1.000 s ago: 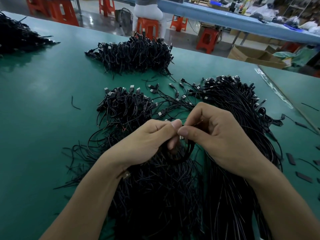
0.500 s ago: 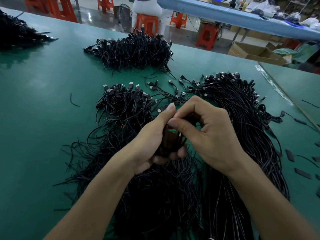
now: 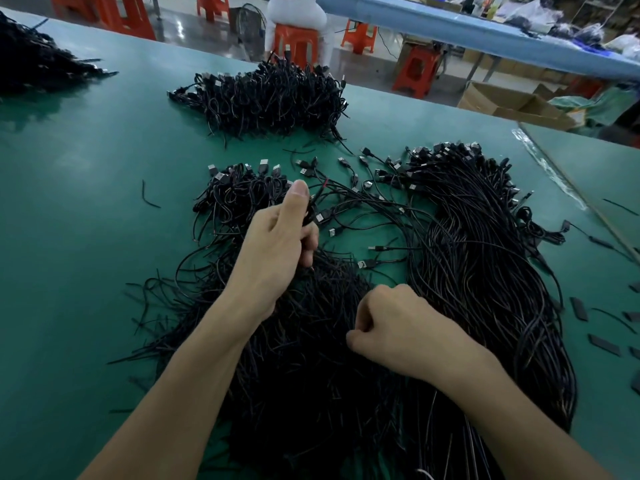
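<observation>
My left hand (image 3: 277, 237) grips a small coiled black cable (image 3: 311, 216) in its curled fingers, thumb pointing up, just right of a heap of coiled USB cables (image 3: 239, 195). My right hand (image 3: 391, 323) sits lower, fingers curled, thumb and forefinger pinching a strand in the mass of loose cable ends (image 3: 304, 358). A long bundle of uncoiled black USB cables (image 3: 485, 254) runs along the right, plugs at its far end. Several single cables with plugs (image 3: 367, 209) lie spread between the hands and that bundle.
Everything lies on a green table (image 3: 86, 202). Another heap of coiled cables (image 3: 270, 95) sits farther back, and one more at far left (image 3: 34, 64). Flat black pieces (image 3: 578, 308) lie at the right. Beyond the table are orange stools, a seated person (image 3: 298, 15) and a cardboard box (image 3: 512, 105).
The hands have parted. My left hand carried the coiled cable up and left toward the coiled heap. My right hand let go and dropped down to the loose cable ends.
</observation>
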The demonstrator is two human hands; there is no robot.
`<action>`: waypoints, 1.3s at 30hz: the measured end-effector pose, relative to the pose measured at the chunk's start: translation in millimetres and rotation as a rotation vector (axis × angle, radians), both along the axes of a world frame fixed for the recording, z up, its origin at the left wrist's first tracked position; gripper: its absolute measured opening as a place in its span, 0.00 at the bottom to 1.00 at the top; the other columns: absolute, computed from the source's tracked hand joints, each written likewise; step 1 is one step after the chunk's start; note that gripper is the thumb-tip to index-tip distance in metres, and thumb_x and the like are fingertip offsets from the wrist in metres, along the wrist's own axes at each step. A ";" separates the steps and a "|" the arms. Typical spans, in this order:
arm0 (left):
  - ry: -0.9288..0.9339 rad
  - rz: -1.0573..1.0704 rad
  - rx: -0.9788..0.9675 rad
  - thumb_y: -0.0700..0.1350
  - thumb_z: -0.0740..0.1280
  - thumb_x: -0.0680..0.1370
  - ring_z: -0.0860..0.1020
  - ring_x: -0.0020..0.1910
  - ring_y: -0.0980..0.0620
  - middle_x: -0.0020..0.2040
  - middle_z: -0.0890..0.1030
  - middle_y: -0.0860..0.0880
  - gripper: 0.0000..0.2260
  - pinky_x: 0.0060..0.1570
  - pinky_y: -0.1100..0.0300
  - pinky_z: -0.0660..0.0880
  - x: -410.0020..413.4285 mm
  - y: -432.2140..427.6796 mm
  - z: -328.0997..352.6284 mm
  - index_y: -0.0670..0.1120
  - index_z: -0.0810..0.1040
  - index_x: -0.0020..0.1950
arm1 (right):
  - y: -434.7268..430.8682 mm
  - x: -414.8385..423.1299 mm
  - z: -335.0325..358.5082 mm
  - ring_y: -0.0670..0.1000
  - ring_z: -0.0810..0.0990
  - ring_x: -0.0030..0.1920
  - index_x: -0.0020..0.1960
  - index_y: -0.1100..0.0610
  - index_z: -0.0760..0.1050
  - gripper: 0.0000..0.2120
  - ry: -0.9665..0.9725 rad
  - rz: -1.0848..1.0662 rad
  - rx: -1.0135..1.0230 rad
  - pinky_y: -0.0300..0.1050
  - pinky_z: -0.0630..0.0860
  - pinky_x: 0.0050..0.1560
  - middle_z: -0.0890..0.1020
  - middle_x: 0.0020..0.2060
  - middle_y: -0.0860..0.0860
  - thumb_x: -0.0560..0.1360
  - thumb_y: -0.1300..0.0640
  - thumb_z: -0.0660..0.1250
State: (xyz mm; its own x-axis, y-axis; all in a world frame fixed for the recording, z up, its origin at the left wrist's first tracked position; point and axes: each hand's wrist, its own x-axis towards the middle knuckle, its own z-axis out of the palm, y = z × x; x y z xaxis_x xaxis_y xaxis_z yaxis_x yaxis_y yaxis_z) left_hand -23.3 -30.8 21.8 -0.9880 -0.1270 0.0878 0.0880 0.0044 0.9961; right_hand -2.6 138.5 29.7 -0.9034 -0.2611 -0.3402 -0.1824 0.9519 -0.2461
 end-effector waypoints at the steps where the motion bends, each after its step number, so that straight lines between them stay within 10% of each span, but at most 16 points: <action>1: 0.009 0.012 0.008 0.61 0.53 0.83 0.68 0.25 0.56 0.28 0.71 0.50 0.28 0.23 0.71 0.63 -0.5 -0.2 -0.4 0.48 0.65 0.27 | -1.8 -0.7 0.7 0.53 0.80 0.37 0.39 0.55 0.79 0.12 -0.004 -0.016 -0.011 0.52 0.83 0.42 0.78 0.39 0.51 0.72 0.46 0.70; 7: -0.005 0.033 0.097 0.63 0.48 0.83 0.56 0.21 0.54 0.25 0.59 0.49 0.27 0.18 0.64 0.66 -0.9 3.0 1.7 0.44 0.54 0.34 | -1.6 -3.9 4.8 0.52 0.79 0.32 0.38 0.57 0.81 0.11 0.031 -0.028 -0.069 0.50 0.82 0.35 0.81 0.33 0.52 0.74 0.50 0.69; 9: -0.045 0.046 0.114 0.62 0.47 0.84 0.57 0.20 0.56 0.26 0.58 0.49 0.25 0.47 0.59 0.75 -0.8 3.4 1.7 0.43 0.52 0.37 | 0.4 -4.3 7.9 0.50 0.78 0.33 0.39 0.56 0.81 0.11 0.042 -0.016 -0.095 0.49 0.80 0.33 0.80 0.34 0.51 0.75 0.50 0.69; 10: -0.057 0.049 0.121 0.61 0.48 0.84 0.57 0.20 0.57 0.26 0.58 0.50 0.24 0.36 0.72 0.67 -0.9 3.5 1.2 0.43 0.51 0.38 | 1.6 -4.5 9.6 0.49 0.78 0.34 0.40 0.54 0.82 0.10 0.039 -0.005 -0.110 0.46 0.78 0.32 0.80 0.36 0.50 0.75 0.49 0.69; 13: -0.084 0.020 0.131 0.57 0.52 0.85 0.56 0.20 0.55 0.25 0.60 0.52 0.23 0.19 0.65 0.55 -1.7 2.1 -0.3 0.46 0.58 0.34 | 6.4 -3.6 14.8 0.47 0.79 0.33 0.40 0.51 0.83 0.09 0.014 0.037 -0.216 0.41 0.75 0.30 0.82 0.34 0.47 0.75 0.48 0.70; 21: 0.016 -0.053 0.237 0.50 0.60 0.84 0.55 0.19 0.55 0.23 0.60 0.54 0.23 0.18 0.68 0.52 2.6 0.0 7.0 0.53 0.66 0.28 | 7.9 -5.8 16.3 0.39 0.76 0.30 0.37 0.45 0.80 0.08 0.144 0.050 -0.517 0.30 0.69 0.32 0.78 0.30 0.36 0.73 0.47 0.74; 28: 0.055 -0.004 0.293 0.53 0.55 0.85 0.51 0.21 0.49 0.24 0.59 0.49 0.22 0.19 0.67 0.52 5.2 -0.8 13.1 0.47 0.56 0.33 | 12.0 -9.7 25.2 0.48 0.83 0.34 0.42 0.52 0.80 0.03 0.063 0.008 -0.910 0.35 0.76 0.34 0.84 0.34 0.51 0.74 0.57 0.73; 39: 0.002 -0.305 0.360 0.51 0.56 0.83 0.56 0.18 0.55 0.22 0.65 0.52 0.18 0.20 0.69 0.56 18.5 13.8 15.6 0.45 0.71 0.35 | -31.1 -13.9 33.2 0.55 0.86 0.42 0.44 0.57 0.77 0.08 0.603 -0.203 -1.513 0.43 0.81 0.44 0.85 0.40 0.56 0.73 0.68 0.72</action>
